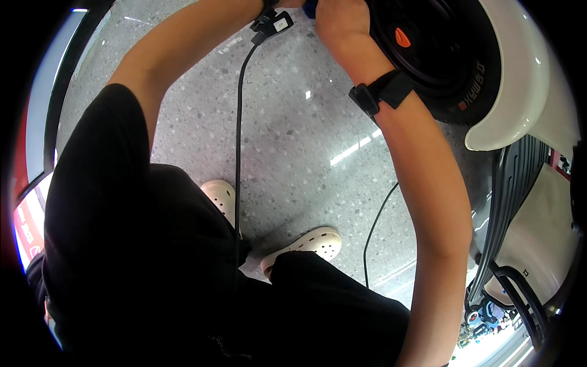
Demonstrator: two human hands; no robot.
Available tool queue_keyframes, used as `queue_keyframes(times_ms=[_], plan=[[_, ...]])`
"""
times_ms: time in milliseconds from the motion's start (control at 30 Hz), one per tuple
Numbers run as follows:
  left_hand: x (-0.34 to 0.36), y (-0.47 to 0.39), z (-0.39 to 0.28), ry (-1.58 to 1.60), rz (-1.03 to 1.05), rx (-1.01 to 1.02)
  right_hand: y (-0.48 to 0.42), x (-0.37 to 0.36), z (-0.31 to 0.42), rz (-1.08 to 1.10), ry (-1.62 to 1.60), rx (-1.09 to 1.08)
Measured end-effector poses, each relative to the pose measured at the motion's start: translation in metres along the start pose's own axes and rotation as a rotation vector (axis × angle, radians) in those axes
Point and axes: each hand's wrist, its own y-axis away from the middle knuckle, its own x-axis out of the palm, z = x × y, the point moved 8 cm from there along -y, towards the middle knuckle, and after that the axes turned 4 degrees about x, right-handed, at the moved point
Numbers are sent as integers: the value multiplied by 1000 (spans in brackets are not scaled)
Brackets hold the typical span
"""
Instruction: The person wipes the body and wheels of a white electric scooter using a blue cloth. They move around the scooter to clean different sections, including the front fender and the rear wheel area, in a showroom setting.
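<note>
My right hand [341, 18] is at the top edge with its back towards me and its fingers cut off by the frame. It is beside a black scooter wheel and tire [440, 87], which bears an orange mark [402, 37] and lettering. Only a sliver of my left hand [292, 2] shows at the top edge, so its fingers are hidden. Between the two hands is a small part of a dark blue thing [310, 8]; whether either hand grips it cannot be made out. A black strap [390, 94] circles my right wrist, and a small black device [277, 24] sits at my left wrist.
A glossy white fender [523, 82] curves around the tire, with a white body panel [532, 238] and a black bar [518, 284] below. One black cable [239, 137] hangs from the left wrist device; another cable [371, 234] lies to the right. My pale clogs [316, 243] stand on speckled grey floor [293, 137].
</note>
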Motion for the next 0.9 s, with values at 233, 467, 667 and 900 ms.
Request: queue_keyframes(times_ms=[233,467,667,900], plan=[[12,-15,19,170,57,-120,9,21,6,-4,-36,2],[9,45,8,-894,240,321,60,0,1,-123,-245,-32],[145,87,35,-570,135,-216,137,16,-41,51,-193,-19],[169,81,43,-1216,225,-152,178,15,-39,453,-213,-30]])
